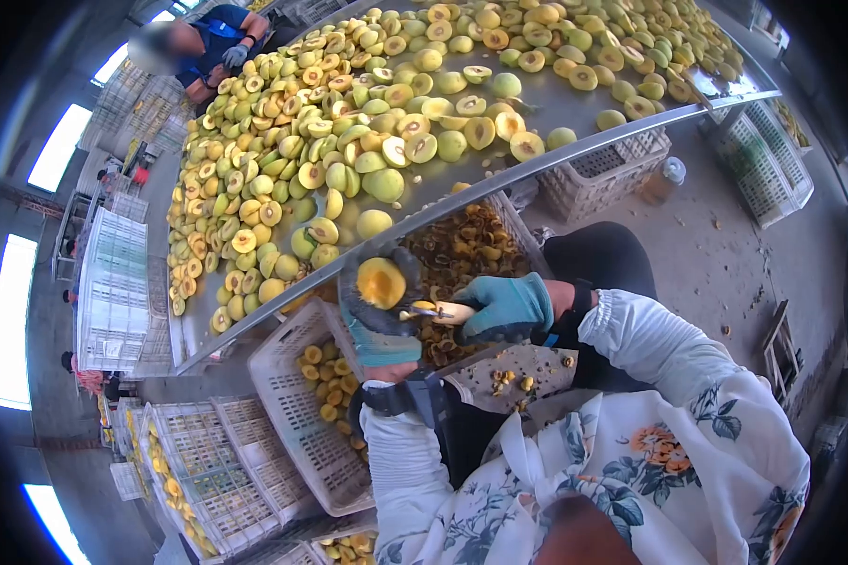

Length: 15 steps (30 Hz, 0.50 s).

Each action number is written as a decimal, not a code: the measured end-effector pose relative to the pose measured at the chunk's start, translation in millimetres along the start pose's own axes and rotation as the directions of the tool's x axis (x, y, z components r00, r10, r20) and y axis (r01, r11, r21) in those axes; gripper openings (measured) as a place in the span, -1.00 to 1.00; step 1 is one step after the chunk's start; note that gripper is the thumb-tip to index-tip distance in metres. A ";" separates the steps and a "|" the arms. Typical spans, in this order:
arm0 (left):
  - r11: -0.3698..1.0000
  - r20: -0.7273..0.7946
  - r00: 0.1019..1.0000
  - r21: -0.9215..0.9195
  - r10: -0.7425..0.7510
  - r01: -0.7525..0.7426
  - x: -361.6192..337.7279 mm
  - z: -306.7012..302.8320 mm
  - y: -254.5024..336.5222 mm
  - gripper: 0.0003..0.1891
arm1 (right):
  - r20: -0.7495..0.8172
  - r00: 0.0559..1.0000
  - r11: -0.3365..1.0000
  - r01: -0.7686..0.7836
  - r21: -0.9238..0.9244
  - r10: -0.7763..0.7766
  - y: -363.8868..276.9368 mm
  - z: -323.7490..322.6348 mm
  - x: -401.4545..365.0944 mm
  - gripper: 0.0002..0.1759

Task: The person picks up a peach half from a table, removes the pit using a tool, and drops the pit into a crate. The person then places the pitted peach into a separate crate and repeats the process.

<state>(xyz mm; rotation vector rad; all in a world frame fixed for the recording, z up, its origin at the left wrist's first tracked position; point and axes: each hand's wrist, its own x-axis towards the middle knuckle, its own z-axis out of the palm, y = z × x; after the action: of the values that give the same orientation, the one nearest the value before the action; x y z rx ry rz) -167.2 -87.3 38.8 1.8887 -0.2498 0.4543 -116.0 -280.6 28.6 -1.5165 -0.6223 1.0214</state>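
Observation:
My left hand (377,315), in a dark-palmed glove with a teal cuff, cups a yellow peach half (382,282) whose orange-yellow flesh faces up. My right hand (509,306), in a teal glove, is closed around the pale handle of a small peeler (450,313). The peeler's head, with a yellow bit on it, lies close beside the fingers of my left hand. Its exact blade shape is hard to make out. Below both hands is a crate of brownish-yellow peelings (476,240). To the left stands a pale crate (297,414) with several peach halves (330,381) inside.
A metal-edged table (575,155) ahead bears a large heap of halved peaches (349,122). Across it, at the upper left, is another person (219,47) with a gloved hand. More plastic crates (226,461) stand left, others (763,160) right. A clear jar (664,179) sits on the floor.

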 end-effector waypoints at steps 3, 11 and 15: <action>0.990 -0.072 0.989 0.036 -0.131 0.134 1.8 -37.9 2.1 -0.30 | -0.005 0.979 0.974 -0.204 -0.098 0.205 0.3 4.1 -4.7 -0.59; 0.921 -0.419 0.825 -0.087 -0.379 0.379 -44.2 -123.8 -2.5 -0.44 | -0.160 0.970 0.552 -0.237 -0.799 0.185 -5.7 5.0 -7.0 -0.68; -0.034 -0.731 0.680 0.682 -0.061 0.730 -76.3 -190.6 -42.4 -0.57 | -0.173 0.966 0.524 -0.249 -0.815 0.191 -1.6 4.0 -8.0 -0.68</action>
<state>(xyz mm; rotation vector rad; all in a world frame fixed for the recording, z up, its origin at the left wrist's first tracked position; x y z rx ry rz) -256.1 102.2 28.1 2.8457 1.4703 0.7538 -123.0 -285.0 32.3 -2.5303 -0.9716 0.8823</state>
